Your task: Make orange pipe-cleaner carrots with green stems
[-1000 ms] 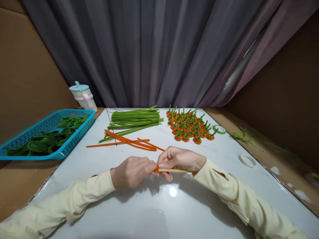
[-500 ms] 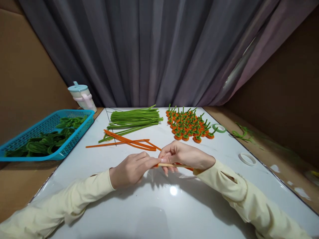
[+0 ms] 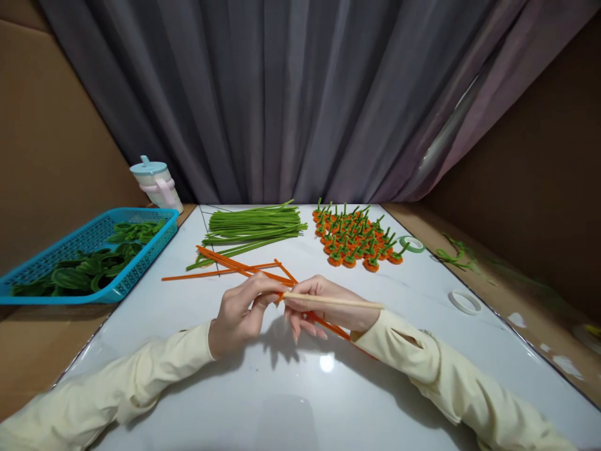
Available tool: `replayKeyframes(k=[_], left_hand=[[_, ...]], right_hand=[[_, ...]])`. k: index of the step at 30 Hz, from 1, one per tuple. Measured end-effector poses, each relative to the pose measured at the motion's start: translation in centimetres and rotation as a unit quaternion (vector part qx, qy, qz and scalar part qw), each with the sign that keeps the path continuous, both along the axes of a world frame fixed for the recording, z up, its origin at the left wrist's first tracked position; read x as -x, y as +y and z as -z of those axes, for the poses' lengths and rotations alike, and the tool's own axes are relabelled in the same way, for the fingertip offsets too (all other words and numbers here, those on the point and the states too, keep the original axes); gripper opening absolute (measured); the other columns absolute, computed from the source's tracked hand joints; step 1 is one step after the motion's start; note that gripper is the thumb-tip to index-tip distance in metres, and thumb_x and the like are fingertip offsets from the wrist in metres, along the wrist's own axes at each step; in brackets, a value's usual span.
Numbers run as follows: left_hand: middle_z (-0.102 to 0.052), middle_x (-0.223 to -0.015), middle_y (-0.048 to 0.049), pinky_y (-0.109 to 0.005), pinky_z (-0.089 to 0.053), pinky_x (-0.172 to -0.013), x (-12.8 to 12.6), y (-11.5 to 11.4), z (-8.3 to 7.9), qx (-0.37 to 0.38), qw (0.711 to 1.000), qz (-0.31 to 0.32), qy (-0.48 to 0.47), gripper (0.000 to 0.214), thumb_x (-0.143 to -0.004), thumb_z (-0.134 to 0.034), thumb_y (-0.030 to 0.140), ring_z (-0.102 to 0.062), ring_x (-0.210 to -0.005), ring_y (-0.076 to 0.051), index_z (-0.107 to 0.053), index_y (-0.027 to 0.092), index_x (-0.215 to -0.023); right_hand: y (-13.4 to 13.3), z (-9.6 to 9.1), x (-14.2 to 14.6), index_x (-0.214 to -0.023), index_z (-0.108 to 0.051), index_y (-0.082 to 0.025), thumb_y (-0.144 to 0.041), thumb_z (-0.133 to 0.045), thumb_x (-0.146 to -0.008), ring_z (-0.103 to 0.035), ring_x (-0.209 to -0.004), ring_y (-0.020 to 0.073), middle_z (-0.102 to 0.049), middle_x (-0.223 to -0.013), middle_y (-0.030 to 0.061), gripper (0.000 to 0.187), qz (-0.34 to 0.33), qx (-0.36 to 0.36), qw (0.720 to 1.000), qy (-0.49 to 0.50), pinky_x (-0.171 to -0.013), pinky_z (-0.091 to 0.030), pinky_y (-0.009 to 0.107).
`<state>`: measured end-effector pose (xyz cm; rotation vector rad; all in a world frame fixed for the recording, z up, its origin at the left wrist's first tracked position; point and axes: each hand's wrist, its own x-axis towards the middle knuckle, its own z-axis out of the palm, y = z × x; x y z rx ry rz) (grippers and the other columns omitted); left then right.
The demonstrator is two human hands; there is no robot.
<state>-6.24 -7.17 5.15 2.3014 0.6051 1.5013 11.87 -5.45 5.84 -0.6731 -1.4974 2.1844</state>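
A thin wooden stick (image 3: 335, 300) points right from my fingertips, lying across the front of my right hand. At its left end is a bit of orange pipe cleaner (image 3: 280, 296), where my left hand (image 3: 241, 313) pinches with thumb and forefinger. My right hand (image 3: 323, 300) meets it there, thumb and forefinger closed and the other fingers hanging loose below. From under the right hand, orange pipe cleaner strands (image 3: 331, 326) trail toward the sleeve. The exact grip between the fingertips is partly hidden. Just beyond the hands lie loose orange pipe cleaners (image 3: 230, 263).
Green pipe cleaners (image 3: 256, 222) lie in a pile at the back. Orange pieces with green stems (image 3: 354, 235) stand in rows beside green tape (image 3: 413, 244) and a white roll (image 3: 464, 302). A blue basket (image 3: 141, 266) of green loops and a lidded cup (image 3: 159, 185) are left.
The stick's left end has shifted left and up, and its full length now shows over my right hand. My left hand has curled into a tighter pinch; the orange strands hang lower.
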Motion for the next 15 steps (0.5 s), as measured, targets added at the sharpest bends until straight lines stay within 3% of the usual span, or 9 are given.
replayKeyframes(k=[4, 8, 12, 15], left_hand=[[-0.055, -0.070, -0.0020, -0.023, -0.043, -0.056, 0.2, 0.9, 0.0, -0.051, 0.998, -0.034, 0.005, 0.023, -0.082, -0.046, -0.001, -0.050, -0.062, -0.011, -0.055, 0.016, -0.096], [-0.056, -0.072, -0.0025, -0.023, -0.043, -0.057, 0.5, 1.8, 0.5, -0.112, 0.990, -0.084, 0.031, 0.024, -0.081, -0.048, -0.001, -0.050, -0.064, -0.011, -0.054, 0.016, -0.097], [-0.053, -0.068, -0.0016, -0.023, -0.042, -0.055, 0.6, 2.2, 0.9, -0.134, 0.981, -0.113, 0.083, 0.020, -0.081, -0.048, 0.001, -0.048, -0.062, -0.012, -0.053, 0.016, -0.094], [-0.052, -0.067, -0.0022, -0.025, -0.041, -0.055, 0.6, 2.2, 1.0, -0.146, 0.977, -0.103, 0.118, 0.020, -0.081, -0.045, 0.000, -0.046, -0.061, -0.013, -0.052, 0.015, -0.092]], right_hand=[[-1.0, -0.1, 0.7, -0.079, -0.060, -0.010, -0.038, -0.056, -0.083, -0.034, -0.028, 0.0017, -0.062, -0.053, 0.0000, 0.028, 0.054, -0.005, 0.999, 0.005, -0.029, -0.020, 0.016], [-1.9, -0.9, 1.0, -0.078, -0.054, -0.014, -0.042, -0.047, -0.087, -0.029, -0.029, 0.0029, -0.058, -0.051, -0.0032, 0.030, 0.089, -0.035, 0.995, -0.040, -0.030, -0.018, 0.017], [-3.0, -1.8, 1.2, -0.064, -0.049, -0.014, -0.038, -0.038, -0.092, -0.033, -0.037, 0.0042, -0.052, -0.050, -0.0033, 0.038, 0.101, -0.176, 0.970, -0.136, -0.039, -0.026, 0.017], [-3.3, -2.2, 1.0, -0.060, -0.048, -0.014, -0.028, -0.032, -0.095, -0.041, -0.045, 0.0060, -0.051, -0.050, -0.0021, 0.040, 0.089, -0.308, 0.922, -0.218, -0.050, -0.033, 0.018]])
